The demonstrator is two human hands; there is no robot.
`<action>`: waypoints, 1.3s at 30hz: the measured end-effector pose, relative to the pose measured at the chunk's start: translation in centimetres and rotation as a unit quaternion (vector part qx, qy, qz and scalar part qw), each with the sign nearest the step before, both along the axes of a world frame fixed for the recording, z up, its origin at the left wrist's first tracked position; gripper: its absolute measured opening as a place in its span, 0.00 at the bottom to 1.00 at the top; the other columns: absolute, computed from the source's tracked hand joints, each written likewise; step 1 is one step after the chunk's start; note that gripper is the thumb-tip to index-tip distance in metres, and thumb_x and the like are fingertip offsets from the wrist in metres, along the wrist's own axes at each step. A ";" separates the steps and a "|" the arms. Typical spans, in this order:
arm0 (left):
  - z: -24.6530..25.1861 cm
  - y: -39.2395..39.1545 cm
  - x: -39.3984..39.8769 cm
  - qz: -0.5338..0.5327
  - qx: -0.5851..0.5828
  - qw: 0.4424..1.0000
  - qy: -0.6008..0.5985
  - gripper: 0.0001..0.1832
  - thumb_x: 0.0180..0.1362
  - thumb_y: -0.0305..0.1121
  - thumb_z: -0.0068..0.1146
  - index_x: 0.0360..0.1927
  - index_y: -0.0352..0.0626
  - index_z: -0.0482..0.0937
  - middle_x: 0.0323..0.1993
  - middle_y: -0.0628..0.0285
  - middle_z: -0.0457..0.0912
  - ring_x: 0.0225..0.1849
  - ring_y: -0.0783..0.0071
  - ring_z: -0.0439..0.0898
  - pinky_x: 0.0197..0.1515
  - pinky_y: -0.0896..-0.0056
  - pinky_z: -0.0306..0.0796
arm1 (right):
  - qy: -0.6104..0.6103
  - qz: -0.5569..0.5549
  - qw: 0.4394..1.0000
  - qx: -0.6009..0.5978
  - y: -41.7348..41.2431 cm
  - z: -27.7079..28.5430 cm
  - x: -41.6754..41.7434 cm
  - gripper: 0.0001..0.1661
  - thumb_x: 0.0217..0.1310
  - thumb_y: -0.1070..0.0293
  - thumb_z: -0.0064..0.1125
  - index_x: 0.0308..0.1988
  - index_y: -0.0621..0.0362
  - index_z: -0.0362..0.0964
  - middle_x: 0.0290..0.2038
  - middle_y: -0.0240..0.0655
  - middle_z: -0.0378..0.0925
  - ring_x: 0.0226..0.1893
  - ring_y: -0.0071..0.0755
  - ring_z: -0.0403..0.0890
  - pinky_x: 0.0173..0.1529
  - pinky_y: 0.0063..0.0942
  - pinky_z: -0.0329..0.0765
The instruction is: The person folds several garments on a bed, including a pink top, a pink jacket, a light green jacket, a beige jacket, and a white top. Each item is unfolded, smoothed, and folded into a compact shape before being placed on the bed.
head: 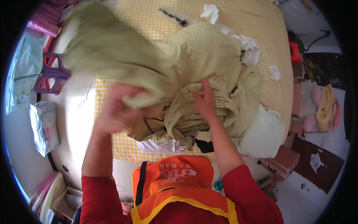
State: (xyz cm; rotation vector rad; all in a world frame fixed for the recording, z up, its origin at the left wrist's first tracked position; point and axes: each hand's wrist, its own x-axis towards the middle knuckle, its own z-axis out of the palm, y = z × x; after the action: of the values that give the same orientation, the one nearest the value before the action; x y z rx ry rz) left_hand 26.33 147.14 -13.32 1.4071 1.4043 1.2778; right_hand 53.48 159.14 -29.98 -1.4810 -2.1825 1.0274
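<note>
A khaki jacket (207, 53) lies spread over a bed with a yellow-and-white checked cover (134, 14). My left hand (120, 109), blurred by motion, grips the edge of a raised part of the khaki cloth (112, 42), probably a sleeve, which swings out to the upper left. Over the bunched, gathered part of the jacket (193, 112) is my right hand (206, 102), its fingers extended and apart. Whether it presses on the fabric I cannot tell. A folded pale green cloth (263, 134) lies at the bed's right front corner, beside the jacket.
White garments (249, 50) lie along the jacket's far right side, and white cloth (160, 146) shows under its near edge. A purple and red stool (53, 74) stands left of the bed. Right of it are a brown case (281, 162) and a yellow folded textile (325, 109).
</note>
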 end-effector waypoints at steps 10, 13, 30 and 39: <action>-12.3 4.7 15.4 -0.174 -0.199 0.960 0.092 0.22 0.53 0.46 0.53 0.48 0.47 0.69 0.63 0.53 0.56 0.67 0.49 0.45 0.66 0.45 0.40 | 0.031 -0.372 0.923 0.093 7.2 0.1 25.8 0.14 0.54 0.69 0.53 0.41 0.65 0.69 0.36 0.44 0.76 0.37 0.36 0.77 0.40 0.32 0.73; -10.6 8.2 19.2 -0.107 -0.087 0.944 0.301 0.28 0.54 0.47 0.52 0.59 0.55 0.64 0.67 0.57 0.48 0.69 0.53 0.42 0.63 0.36 0.38 | -0.061 -0.426 0.901 0.057 14.5 -2.7 27.8 0.17 0.50 0.68 0.56 0.40 0.68 0.69 0.37 0.48 0.76 0.37 0.41 0.77 0.41 0.35 0.74; -20.9 6.5 26.8 -0.254 -0.196 0.887 0.333 0.32 0.52 0.53 0.49 0.62 0.61 0.60 0.64 0.57 0.54 0.67 0.60 0.49 0.61 0.38 0.44 | 0.084 0.263 0.949 0.156 3.6 11.6 6.1 0.19 0.48 0.74 0.51 0.44 0.51 0.73 0.29 0.34 0.74 0.39 0.37 0.73 0.53 0.40 0.62; -10.1 -5.3 16.2 -0.177 -0.118 0.941 0.264 0.30 0.44 0.31 0.59 0.55 0.49 0.68 0.55 0.56 0.68 0.60 0.57 0.63 0.61 0.55 0.58 | -0.189 0.275 0.907 0.257 -3.8 6.6 12.2 0.17 0.44 0.72 0.52 0.39 0.45 0.73 0.32 0.25 0.69 0.42 0.31 0.68 0.50 0.32 0.60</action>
State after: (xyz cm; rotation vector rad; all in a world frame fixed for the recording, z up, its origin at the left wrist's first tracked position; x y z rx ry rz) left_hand 42.52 141.88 -23.40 1.8088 1.4879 0.4965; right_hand 65.65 155.38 -23.38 -0.8857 -2.9411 0.2278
